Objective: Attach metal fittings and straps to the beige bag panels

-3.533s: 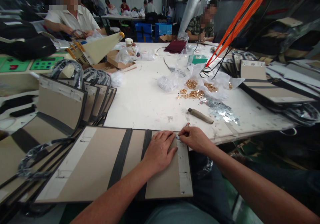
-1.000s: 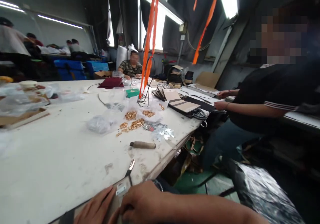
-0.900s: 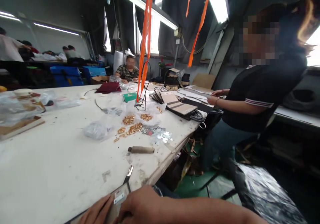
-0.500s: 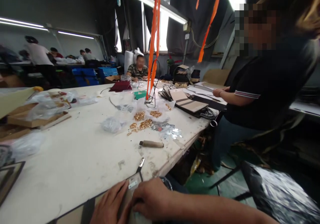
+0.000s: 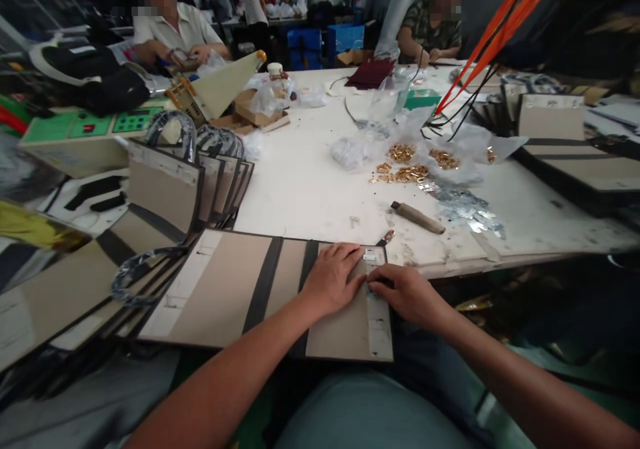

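A flat tan panel [image 5: 225, 292] with black bands and white edge strips lies across the table's near edge and my lap. My left hand [image 5: 333, 279] rests flat on its right part, fingers stretched toward the white strip [image 5: 379, 319]. My right hand [image 5: 407, 293] is closed in a pinch on that strip, just beside the left fingertips; what it pinches is too small to make out. A small metal tool [image 5: 386, 237] lies just beyond the panel's top corner.
A wooden-handled tool [image 5: 417, 217], piles of gold metal fittings [image 5: 405, 172], foil scraps [image 5: 467, 207] and plastic bags lie on the white table [image 5: 305, 189]. Stacked similar panels with handles [image 5: 165, 192] sit at left, more [image 5: 570, 149] at right. Other people work at the far end.
The view has swung back from the right down to the table and panel. Both hands remain on the panel's right end, the right hand still pinching at the white strip.
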A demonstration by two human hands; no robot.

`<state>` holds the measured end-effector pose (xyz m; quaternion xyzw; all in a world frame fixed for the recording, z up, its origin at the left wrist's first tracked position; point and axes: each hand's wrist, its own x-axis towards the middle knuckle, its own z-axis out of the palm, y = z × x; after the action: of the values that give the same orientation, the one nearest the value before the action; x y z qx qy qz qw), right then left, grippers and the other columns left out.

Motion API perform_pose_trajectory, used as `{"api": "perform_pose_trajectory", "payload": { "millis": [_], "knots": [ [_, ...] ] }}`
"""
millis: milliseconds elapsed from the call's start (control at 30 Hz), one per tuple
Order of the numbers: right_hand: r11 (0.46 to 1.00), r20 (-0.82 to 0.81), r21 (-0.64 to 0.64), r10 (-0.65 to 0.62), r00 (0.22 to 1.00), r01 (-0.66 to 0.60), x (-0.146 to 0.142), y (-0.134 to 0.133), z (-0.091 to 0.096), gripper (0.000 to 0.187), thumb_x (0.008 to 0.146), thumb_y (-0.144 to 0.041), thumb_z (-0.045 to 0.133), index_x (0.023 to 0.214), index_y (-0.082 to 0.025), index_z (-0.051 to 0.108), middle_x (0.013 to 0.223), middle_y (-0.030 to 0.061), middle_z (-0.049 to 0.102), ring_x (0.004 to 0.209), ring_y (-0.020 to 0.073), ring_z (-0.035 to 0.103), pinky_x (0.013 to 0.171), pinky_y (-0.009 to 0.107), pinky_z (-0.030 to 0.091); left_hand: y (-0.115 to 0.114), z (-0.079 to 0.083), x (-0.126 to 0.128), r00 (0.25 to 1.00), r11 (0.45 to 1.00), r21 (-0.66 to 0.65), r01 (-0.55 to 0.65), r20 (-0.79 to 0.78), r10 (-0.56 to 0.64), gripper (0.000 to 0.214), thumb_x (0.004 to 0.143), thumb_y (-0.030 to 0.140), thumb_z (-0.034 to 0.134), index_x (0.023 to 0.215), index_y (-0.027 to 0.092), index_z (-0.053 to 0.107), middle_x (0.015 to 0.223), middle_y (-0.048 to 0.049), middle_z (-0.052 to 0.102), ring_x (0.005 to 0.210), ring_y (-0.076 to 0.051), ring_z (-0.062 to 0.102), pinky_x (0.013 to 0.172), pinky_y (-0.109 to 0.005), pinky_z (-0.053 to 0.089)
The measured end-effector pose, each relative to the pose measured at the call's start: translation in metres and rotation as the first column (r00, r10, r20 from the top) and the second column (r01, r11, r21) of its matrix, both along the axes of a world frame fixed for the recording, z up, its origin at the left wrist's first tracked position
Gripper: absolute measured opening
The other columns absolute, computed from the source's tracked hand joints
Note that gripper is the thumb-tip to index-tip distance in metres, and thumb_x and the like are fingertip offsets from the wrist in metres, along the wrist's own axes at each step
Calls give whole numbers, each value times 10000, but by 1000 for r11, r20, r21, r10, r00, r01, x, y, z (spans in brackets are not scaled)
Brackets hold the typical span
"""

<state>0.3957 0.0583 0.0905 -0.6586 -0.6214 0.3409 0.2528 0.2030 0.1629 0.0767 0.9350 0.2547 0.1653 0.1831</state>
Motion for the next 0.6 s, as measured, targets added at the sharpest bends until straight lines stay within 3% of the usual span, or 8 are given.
{"api": "perform_pose_trajectory", "payload": {
  "millis": [100,200,267,367,600],
  "knots": [
    [1000,-2,-4,-27,1000,27,0,1,5,173,931,-332,579,861,-228,697,799,-9,684,760,188,599,700,305,397,0,-1,1,1000,1000,-5,2,10,-2,472,1012,408,572,1447,228,533,1472,-102,569,1361,-294,494,1165,-513,403],
    [996,-102,-3,-91,991,92,2,4,12,180,932,-363,594,896,-236,716,820,-15,705,784,186,615,726,298,424,0,-1,1,1000,1000,-12,-13,3,13,473,1011,418,570,1447,237,534,1476,-100,564,1369,-302,486,1165,-524,402],
    [998,-123,-27,-66,990,63,2,5,15,181,931,-364,596,892,-237,719,804,-20,702,769,181,613,714,294,427,0,0,1,1000,1000,-17,-15,-5,15,476,1007,415,577,1447,240,534,1483,-97,559,1375,-306,481,1168,-531,399],
    [998,-22,-61,18,1000,-19,-1,4,12,170,925,-324,581,858,-237,710,768,-20,678,732,179,594,678,298,403,0,1,1,1000,1000,-17,-20,-6,20,482,1004,410,581,1451,237,529,1480,-92,563,1369,-303,482,1168,-524,401],
    [999,230,10,40,972,-43,-3,-3,1,160,957,-291,556,909,-251,703,900,14,707,837,206,638,733,312,420,1,1,0,1000,1000,-19,0,-9,0,486,998,382,587,1453,226,520,1477,-95,565,1351,-293,489,1166,-505,394]
  ]
}}
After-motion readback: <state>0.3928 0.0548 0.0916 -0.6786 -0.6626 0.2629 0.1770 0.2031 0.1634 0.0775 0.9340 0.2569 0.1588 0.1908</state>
